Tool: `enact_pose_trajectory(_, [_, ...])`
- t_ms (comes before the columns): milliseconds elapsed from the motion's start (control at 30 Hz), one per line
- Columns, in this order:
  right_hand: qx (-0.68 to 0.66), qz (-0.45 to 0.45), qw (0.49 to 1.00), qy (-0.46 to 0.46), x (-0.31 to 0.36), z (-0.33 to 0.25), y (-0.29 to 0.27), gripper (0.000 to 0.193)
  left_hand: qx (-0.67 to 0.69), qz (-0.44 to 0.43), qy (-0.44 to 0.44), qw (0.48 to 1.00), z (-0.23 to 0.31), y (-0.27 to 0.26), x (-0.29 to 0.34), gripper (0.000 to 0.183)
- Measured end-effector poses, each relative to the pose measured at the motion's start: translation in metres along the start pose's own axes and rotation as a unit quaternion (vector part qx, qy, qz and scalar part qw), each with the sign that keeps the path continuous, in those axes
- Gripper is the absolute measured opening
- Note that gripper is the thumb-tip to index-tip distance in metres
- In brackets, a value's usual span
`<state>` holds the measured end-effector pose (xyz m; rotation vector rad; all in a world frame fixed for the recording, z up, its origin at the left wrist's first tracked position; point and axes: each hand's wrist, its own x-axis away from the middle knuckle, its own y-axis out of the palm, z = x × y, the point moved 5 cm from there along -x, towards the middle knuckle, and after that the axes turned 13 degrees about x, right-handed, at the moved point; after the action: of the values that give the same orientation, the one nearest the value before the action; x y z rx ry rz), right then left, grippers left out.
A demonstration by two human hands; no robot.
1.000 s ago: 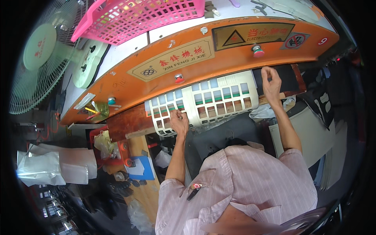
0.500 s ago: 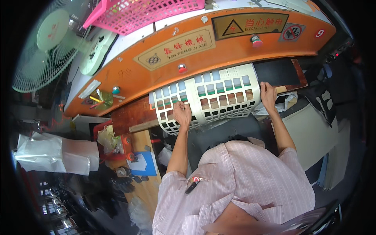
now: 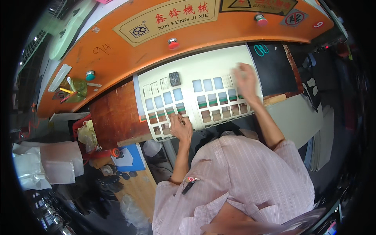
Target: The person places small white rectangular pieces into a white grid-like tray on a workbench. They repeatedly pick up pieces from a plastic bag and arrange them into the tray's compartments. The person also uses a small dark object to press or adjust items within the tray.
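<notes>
A cream sheet [image 3: 219,58] with rows of rectangular cut-outs lies on the reddish-brown board, its near end curving down over the front edge. White and green show through several openings, and slit pieces still sit in a few others. My left hand [image 3: 181,128] rests on the near left part of the grid with fingers curled together. What they pinch, if anything, is hidden. Over the sheet's right side is my right hand [image 3: 246,83], smeared by motion, so its fingers are unclear. A small dark block [image 3: 174,78] lies on the sheet's left half.
The orange machine front [image 3: 137,55] spans the far side, with red buttons [image 3: 173,43] and a teal one [image 3: 90,75]. A black panel [image 3: 272,70] lies right of the sheet. A blue clipboard [image 3: 135,158] is lower left. Pale sheets [image 3: 299,127] stand at the right.
The cream sheet lies flatter and farther toward the machine, showing its plain far part and the dark block. My right hand has left its right edge and moved left over it.
</notes>
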<state>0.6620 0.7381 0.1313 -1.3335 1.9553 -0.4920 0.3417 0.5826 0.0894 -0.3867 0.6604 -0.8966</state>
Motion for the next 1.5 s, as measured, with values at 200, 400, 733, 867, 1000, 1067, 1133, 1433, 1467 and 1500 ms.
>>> enact_pose_trajectory(200, [-0.032, -0.255, 0.924, -0.283, 0.053, -0.15, 0.117, 0.074, -0.021, 0.014, 0.021, 0.999, 0.009, -0.028, 0.05, 0.006])
enact_pose_trajectory(400, [-0.162, -0.417, 0.883, -0.142, 0.063, -0.145, 0.14, 0.064, -0.022, 0.013, 0.015, 1.0, -0.007, -0.04, 0.085, 0.009])
enact_pose_trajectory(733, [-0.068, -0.321, 0.924, -0.194, 0.019, -0.088, 0.09, 0.07, -0.032, -0.033, -0.043, 0.998, -0.015, -0.045, 0.098, 0.009])
enact_pose_trajectory(867, [-0.086, -0.325, 0.908, -0.25, 0.051, -0.101, 0.103, 0.067, -0.021, -0.039, -0.053, 0.998, -0.013, -0.043, 0.093, 0.01])
enact_pose_trajectory(1000, [-0.052, -0.342, 0.896, -0.278, 0.06, -0.11, 0.118, 0.066, -0.009, -0.026, -0.046, 0.999, -0.012, -0.041, 0.089, 0.01])
enact_pose_trajectory(1067, [-0.049, -0.33, 0.901, -0.277, 0.059, -0.111, 0.119, 0.065, -0.027, -0.024, -0.036, 0.999, -0.01, -0.041, 0.088, 0.01])
enact_pose_trajectory(1133, [-0.047, -0.32, 0.904, -0.279, 0.06, -0.109, 0.118, 0.065, -0.031, -0.02, -0.032, 0.999, -0.009, -0.039, 0.086, 0.01])
enact_pose_trajectory(1433, [-0.032, -0.252, 0.922, -0.294, 0.054, -0.111, 0.115, 0.067, 0.002, 0.017, 0.007, 1.0, -0.014, -0.03, 0.072, 0.007])
enact_pose_trajectory(1467, [-0.043, -0.249, 0.924, -0.287, 0.053, -0.112, 0.111, 0.066, -0.003, 0.022, 0.018, 1.0, -0.015, -0.03, 0.071, 0.008])
enact_pose_trajectory(1500, [-0.051, -0.246, 0.929, -0.272, 0.05, -0.111, 0.106, 0.065, -0.002, 0.025, 0.02, 0.999, -0.015, -0.029, 0.069, 0.008])
